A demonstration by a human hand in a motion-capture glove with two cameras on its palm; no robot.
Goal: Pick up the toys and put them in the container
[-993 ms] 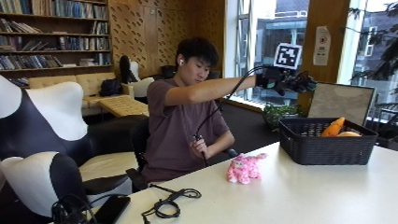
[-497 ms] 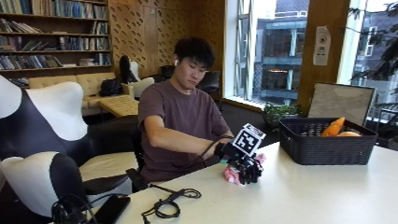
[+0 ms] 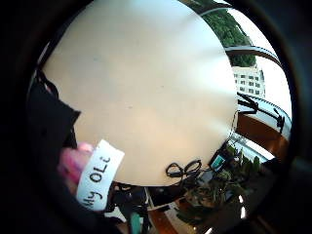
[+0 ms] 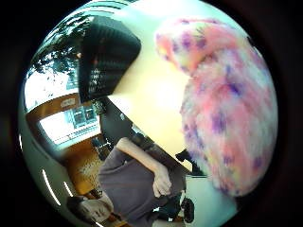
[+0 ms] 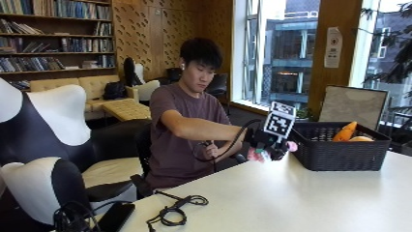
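Bookshelves and tall windows frame the pale, smooth table that fills the lower right of the outside view. At centre right of that view my gloved right hand is up off the tabletop with its fingers curled round the fluffy pink plush toy with purple spots; only a pink tuft shows past the glove there. The thumb-side palm view confirms it: the plush toy fills the right half, pressed close to my palm, and its white fabric label with black lettering pokes out at the lower left of the little-finger view. I carry it clear of the table so it can pass over the rim rather than drag.

To the right stands the black woven plastic basket, open side up, with an orange toy already inside. The toy I hold is just beside its near wall, not yet above the opening. My judgement: the next move calls for a lift over the rim and then letting go. My bare hand sits by my chest, idle. A black cable coil lies near the table's lower-left edge.
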